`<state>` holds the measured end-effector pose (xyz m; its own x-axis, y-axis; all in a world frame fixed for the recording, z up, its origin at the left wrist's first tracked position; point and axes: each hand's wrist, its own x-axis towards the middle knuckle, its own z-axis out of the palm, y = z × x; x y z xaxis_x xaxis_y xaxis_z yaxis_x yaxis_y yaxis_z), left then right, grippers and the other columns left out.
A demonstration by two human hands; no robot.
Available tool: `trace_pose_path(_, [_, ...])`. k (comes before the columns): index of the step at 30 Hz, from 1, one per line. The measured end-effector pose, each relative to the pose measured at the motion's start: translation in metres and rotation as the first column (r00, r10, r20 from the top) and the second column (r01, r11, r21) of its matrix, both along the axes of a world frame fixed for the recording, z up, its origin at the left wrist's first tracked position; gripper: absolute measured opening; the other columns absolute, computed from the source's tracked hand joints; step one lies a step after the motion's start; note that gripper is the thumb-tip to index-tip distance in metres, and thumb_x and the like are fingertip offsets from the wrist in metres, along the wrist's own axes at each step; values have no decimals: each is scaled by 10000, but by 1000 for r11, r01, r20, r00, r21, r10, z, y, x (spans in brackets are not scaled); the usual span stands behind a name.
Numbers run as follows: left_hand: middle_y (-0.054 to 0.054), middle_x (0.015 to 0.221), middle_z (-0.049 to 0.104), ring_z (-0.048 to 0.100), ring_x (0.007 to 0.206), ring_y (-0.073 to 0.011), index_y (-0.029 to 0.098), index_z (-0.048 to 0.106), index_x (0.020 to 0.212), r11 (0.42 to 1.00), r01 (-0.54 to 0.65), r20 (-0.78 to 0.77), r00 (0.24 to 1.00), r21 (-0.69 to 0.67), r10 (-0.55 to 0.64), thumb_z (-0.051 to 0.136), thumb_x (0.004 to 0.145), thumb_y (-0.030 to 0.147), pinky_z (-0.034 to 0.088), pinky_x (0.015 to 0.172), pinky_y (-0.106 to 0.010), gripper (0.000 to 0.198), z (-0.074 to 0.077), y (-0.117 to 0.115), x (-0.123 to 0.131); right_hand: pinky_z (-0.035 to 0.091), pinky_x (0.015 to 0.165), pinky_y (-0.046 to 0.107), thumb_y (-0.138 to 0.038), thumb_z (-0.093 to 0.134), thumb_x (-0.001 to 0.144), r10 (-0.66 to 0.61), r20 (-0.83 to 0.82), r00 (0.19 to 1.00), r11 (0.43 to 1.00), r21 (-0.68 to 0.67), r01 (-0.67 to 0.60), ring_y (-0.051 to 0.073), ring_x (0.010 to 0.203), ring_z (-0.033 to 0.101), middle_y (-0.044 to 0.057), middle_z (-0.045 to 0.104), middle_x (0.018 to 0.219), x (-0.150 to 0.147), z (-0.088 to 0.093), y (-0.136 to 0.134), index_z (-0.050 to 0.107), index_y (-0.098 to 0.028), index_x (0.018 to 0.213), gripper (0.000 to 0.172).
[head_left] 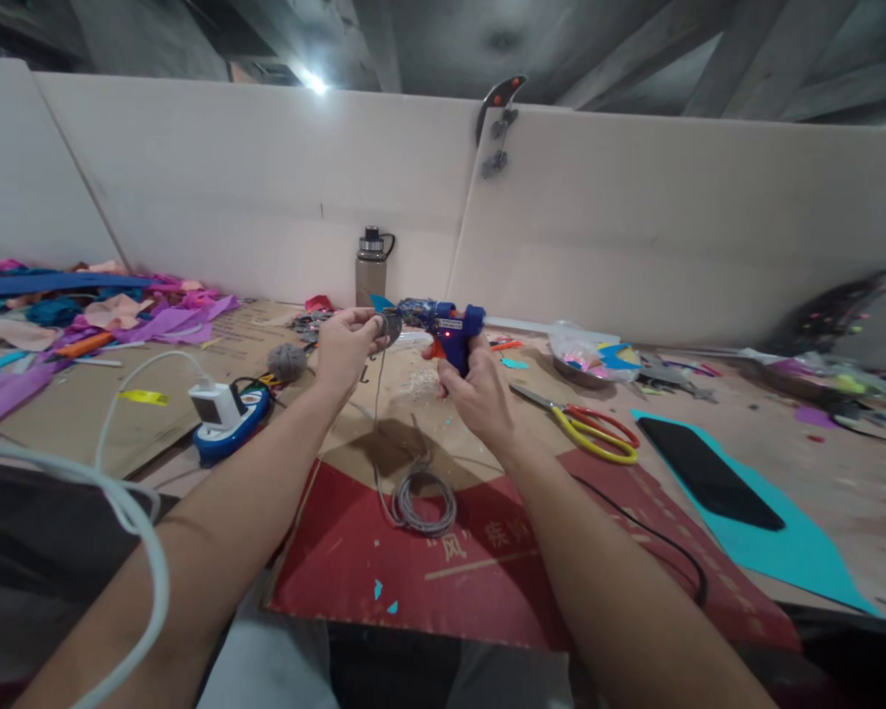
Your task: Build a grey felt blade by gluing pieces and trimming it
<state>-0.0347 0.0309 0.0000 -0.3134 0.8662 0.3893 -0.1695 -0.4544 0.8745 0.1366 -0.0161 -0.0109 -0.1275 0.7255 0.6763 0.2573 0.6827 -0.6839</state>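
Observation:
In my right hand (478, 394) is a blue hot glue gun (454, 333), with a small red light on its side and a messy nozzle pointing left. My left hand (348, 347) pinches a small grey round piece (391, 325) right at the nozzle; a blue pointed scrap (381, 302) shows just above it. Whether nozzle and piece touch, I cannot tell. From the left hand a grey cord (378, 433) hangs down to a loose coil (447, 517) on the red and brown cardboard (487, 601).
Yellow-and-red-handled scissors (598, 433) and a black phone (709, 473) on a turquoise sheet (819, 566) lie right. A blue power strip (225, 438) with a white charger (217, 406), coloured scraps (155, 320) and white cables are left. A bottle (370, 271) stands behind.

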Motion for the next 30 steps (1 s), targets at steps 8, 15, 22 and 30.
trace_pose_path(8, [-42, 685, 676, 658, 603, -137, 109, 634, 783, 1000, -13, -38, 999, -3, 13, 667, 676, 204, 577, 652, -298, 146, -3, 3, 2, 443, 618, 283, -157, 445, 802, 3, 57, 998, 1000, 31, -5, 148, 712, 546, 69, 619, 927, 1, -4, 6, 523, -173, 1002, 216])
trace_pose_path(15, [-36, 661, 671, 655, 604, -145, 115, 646, 765, 999, -12, -54, 998, 39, 14, 687, 663, 228, 577, 660, -314, 158, -6, 6, 2, 437, 646, 300, -155, 447, 799, -28, 70, 997, 999, 32, 26, 164, 750, 546, 63, 599, 893, 1, -4, 6, 508, -177, 1004, 216])
trace_pose_path(22, [-30, 658, 669, 653, 589, -145, 117, 649, 780, 999, -22, -92, 995, 44, 26, 689, 664, 263, 574, 652, -311, 191, -6, 5, 1, 437, 686, 321, -133, 442, 788, -72, 81, 994, 996, 58, 67, 156, 739, 538, 54, 572, 878, 0, 1, 1, 500, -181, 962, 190])
trace_pose_path(30, [-40, 704, 678, 657, 625, -145, 117, 658, 787, 998, -22, -84, 996, 53, 26, 686, 674, 261, 574, 675, -315, 186, -4, 1, 2, 454, 691, 333, -134, 435, 786, -66, 57, 996, 997, 41, 64, 160, 746, 541, 47, 581, 877, 1, 0, 1, 477, -193, 1002, 228])
